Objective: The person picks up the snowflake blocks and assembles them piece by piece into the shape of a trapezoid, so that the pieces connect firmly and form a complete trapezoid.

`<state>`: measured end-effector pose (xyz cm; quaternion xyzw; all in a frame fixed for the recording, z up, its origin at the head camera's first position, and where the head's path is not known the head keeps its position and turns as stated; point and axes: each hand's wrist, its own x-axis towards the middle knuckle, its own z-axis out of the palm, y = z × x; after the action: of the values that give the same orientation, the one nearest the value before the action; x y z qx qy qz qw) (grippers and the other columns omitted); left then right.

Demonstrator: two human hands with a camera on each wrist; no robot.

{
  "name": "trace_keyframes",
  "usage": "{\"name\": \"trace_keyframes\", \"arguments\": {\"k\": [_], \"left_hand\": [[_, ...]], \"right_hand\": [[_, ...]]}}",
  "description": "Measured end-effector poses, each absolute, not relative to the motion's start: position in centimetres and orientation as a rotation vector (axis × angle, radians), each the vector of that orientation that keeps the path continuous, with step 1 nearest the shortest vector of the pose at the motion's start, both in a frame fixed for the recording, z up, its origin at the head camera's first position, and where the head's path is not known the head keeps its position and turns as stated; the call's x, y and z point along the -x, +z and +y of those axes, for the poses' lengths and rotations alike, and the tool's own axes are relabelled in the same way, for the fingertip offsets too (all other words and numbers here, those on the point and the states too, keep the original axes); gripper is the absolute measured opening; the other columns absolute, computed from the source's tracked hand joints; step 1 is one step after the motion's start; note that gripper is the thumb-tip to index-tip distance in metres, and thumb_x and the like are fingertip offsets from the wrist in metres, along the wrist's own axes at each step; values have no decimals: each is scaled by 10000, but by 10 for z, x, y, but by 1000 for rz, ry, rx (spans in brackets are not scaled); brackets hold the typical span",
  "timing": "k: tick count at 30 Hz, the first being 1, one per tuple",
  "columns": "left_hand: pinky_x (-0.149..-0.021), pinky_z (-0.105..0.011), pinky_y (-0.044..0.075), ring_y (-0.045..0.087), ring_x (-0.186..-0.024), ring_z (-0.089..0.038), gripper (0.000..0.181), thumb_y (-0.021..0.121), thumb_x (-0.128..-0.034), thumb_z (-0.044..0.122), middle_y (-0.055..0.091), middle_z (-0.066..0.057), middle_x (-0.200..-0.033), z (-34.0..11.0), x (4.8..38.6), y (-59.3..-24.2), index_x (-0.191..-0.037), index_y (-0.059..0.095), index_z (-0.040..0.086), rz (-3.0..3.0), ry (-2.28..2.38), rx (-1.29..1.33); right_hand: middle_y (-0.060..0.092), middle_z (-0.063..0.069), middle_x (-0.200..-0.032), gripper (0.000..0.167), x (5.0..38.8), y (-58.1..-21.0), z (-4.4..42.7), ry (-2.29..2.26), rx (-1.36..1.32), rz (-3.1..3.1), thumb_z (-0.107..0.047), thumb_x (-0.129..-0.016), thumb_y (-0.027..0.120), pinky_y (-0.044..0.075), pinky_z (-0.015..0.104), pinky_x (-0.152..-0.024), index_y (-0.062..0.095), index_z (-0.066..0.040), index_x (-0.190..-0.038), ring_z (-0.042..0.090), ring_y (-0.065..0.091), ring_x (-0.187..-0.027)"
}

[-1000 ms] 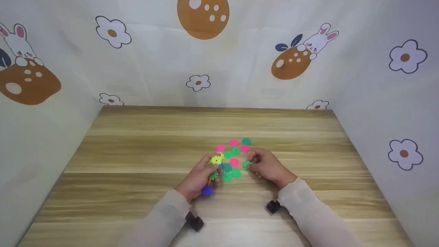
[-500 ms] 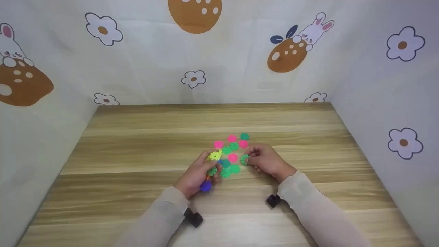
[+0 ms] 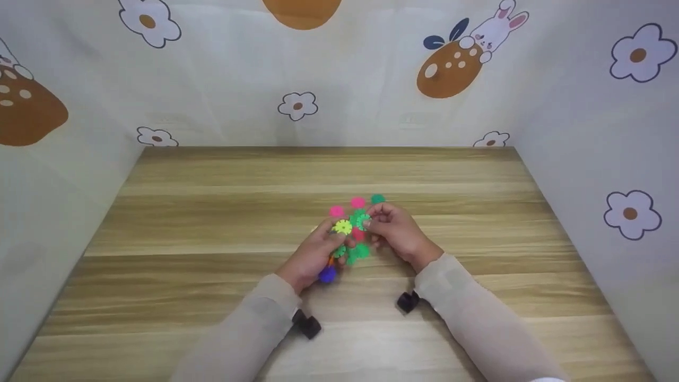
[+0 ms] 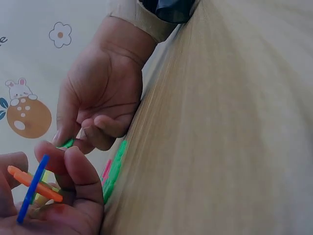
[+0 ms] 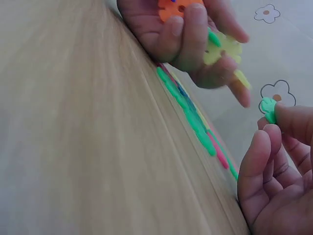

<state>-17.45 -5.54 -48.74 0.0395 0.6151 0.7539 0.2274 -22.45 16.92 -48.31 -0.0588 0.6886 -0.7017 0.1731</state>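
Notched plastic building discs are joined into a small cluster, which my left hand (image 3: 310, 254) holds above the table. A yellow disc (image 3: 343, 227) faces up at its top, and a blue disc (image 3: 328, 274) hangs at the near end. Between them sit a green disc (image 3: 340, 251) and an orange disc (image 5: 168, 12), partly hidden by the fingers. My right hand (image 3: 403, 236) pinches a single green disc (image 5: 267, 106) between thumb and finger. That disc is just right of the yellow one; the right wrist view shows a gap between them.
Loose discs lie flat on the wooden table (image 3: 212, 223) under and beyond the hands. Among them are pink discs (image 3: 337, 211), a dark green disc (image 3: 377, 199) and light green discs (image 3: 362, 250). Patterned cloth walls (image 3: 223, 95) stand around the table's back and sides.
My right hand has carried its green disc left, close to the yellow disc. The left hand's cluster has turned slightly and come nearer to it. The head view has also shifted.
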Motion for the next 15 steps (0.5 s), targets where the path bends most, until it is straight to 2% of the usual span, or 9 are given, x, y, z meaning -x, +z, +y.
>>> {"name": "trace_keyframes", "arguments": {"k": [7,11,15], "left_hand": [[-587,-245,499,492,-616,-83,519,429,-1128,190,618,-20,-1026,-57,175,-482,-1636,326,182,1663,2081,-134],[-563,-221,464,468,-597,-74,494,444,-1121,217,623,-35,-1065,-60,173,-484,-1613,398,229,1656,2040,-144],[-559,-202,452,467,-601,-70,458,464,-1116,240,635,-40,-1077,-63,171,-487,-1575,461,242,1685,1997,-170]], "right_hand": [[690,23,-964,152,226,-484,165,-2041,223,1885,4,-993,668,638,299,-733,659,-65,-1128,158,703,-795],[714,33,-1054,210,223,-487,167,-2056,302,1866,45,-983,659,644,317,-802,693,-40,-1173,183,742,-887],[708,45,-1065,236,220,-490,167,-2068,338,1849,65,-973,659,645,339,-838,711,-4,-1193,226,766,-934]]}}
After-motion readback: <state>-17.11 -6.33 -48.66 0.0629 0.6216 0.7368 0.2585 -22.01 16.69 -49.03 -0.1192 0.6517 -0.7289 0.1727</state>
